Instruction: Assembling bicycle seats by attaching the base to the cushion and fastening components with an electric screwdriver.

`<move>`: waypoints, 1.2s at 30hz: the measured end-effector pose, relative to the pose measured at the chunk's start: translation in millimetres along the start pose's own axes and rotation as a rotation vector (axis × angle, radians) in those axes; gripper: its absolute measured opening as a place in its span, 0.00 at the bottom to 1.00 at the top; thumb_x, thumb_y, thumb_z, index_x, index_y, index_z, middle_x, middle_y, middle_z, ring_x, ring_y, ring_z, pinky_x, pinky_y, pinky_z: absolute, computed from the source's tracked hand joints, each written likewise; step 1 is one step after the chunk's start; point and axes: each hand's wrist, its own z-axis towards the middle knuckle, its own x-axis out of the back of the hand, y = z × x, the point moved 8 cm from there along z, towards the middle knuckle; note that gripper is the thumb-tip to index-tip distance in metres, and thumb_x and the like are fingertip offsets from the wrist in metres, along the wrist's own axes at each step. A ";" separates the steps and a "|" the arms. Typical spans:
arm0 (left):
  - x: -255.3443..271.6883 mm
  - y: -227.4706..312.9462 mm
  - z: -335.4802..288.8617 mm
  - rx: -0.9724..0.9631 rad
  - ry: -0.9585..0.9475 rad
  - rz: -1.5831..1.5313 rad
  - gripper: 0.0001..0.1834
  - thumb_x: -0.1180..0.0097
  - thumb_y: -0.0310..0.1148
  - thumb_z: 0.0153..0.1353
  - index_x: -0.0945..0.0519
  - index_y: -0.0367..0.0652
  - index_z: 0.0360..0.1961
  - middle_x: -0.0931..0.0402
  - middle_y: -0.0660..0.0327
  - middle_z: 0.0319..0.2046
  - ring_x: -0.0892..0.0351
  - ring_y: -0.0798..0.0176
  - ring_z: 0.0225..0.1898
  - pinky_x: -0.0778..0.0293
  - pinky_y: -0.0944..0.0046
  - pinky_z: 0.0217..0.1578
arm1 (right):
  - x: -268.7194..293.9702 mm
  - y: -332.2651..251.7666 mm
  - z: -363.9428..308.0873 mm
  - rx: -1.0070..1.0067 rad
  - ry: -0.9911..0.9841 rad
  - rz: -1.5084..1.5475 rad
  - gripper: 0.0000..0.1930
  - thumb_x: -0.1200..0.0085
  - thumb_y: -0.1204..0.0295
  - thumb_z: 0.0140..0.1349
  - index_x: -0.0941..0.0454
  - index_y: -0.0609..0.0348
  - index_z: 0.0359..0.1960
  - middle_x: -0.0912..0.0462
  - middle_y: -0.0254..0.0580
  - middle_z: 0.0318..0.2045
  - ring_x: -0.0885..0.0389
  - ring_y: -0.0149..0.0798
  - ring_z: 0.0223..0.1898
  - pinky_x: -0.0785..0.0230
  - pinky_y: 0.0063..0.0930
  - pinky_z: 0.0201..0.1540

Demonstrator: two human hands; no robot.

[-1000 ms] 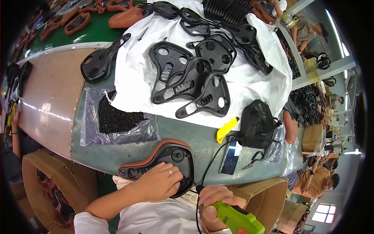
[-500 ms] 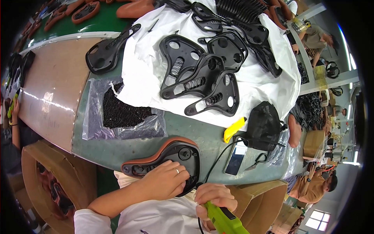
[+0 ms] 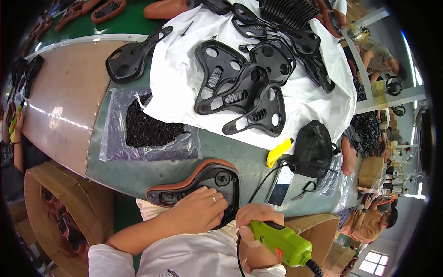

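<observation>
A brown-edged bicycle saddle (image 3: 206, 176) lies upside down at the table's near edge, its black plastic base facing up. My left hand (image 3: 203, 210) is closed over its near side, with the fingers curled into the hollow of the base; whatever the fingertips touch there is hidden. My right hand (image 3: 256, 216) grips a green electric screwdriver (image 3: 284, 242) beside the saddle's right end. The tool's corded end points to the lower right, while its tip is hidden behind the hand. Beyond the saddle, a clear plastic bag (image 3: 115, 138) holds a heap of small black screws (image 3: 152, 124).
Several black saddle bases (image 3: 251, 90) lie on a white sheet (image 3: 173, 83). At right are a yellow-handled cutter (image 3: 280, 152), a black pouch (image 3: 314, 150), a phone (image 3: 280, 187) and scissors (image 3: 305, 190). Cardboard boxes (image 3: 46, 180) flank me. Other people (image 3: 369, 214) work nearby.
My right hand has turned the screwdriver, so its body now points further right and is nearly level. My left hand stays on the saddle. The whole view has shifted slightly.
</observation>
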 end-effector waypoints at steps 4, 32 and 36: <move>0.5 -2.0 -2.8 0.053 -0.074 -0.076 0.08 0.38 0.32 0.68 0.19 0.40 0.43 0.22 0.56 0.37 0.21 0.50 0.41 0.27 0.54 0.45 | -12.1 -25.4 26.5 -0.047 -0.029 0.154 0.33 0.29 0.86 0.50 0.31 0.60 0.59 0.17 0.48 0.23 0.18 0.45 0.20 0.20 0.41 0.26; 51.9 -5.3 -5.0 -0.014 0.277 0.157 0.11 0.27 0.38 0.59 0.15 0.43 0.32 0.20 0.59 0.28 0.19 0.53 0.32 0.25 0.54 0.34 | 5.4 -12.6 22.1 -0.003 0.410 0.043 0.24 0.34 0.65 0.71 0.41 0.52 0.54 0.27 0.40 0.22 0.26 0.37 0.17 0.24 0.37 0.23; 28.7 14.4 -3.4 -0.216 0.167 0.357 0.09 0.29 0.34 0.58 0.16 0.42 0.33 0.21 0.64 0.32 0.20 0.61 0.35 0.25 0.61 0.38 | -10.8 -17.3 34.2 -0.021 0.332 0.113 0.25 0.35 0.66 0.70 0.42 0.51 0.55 0.27 0.40 0.22 0.26 0.37 0.17 0.25 0.36 0.22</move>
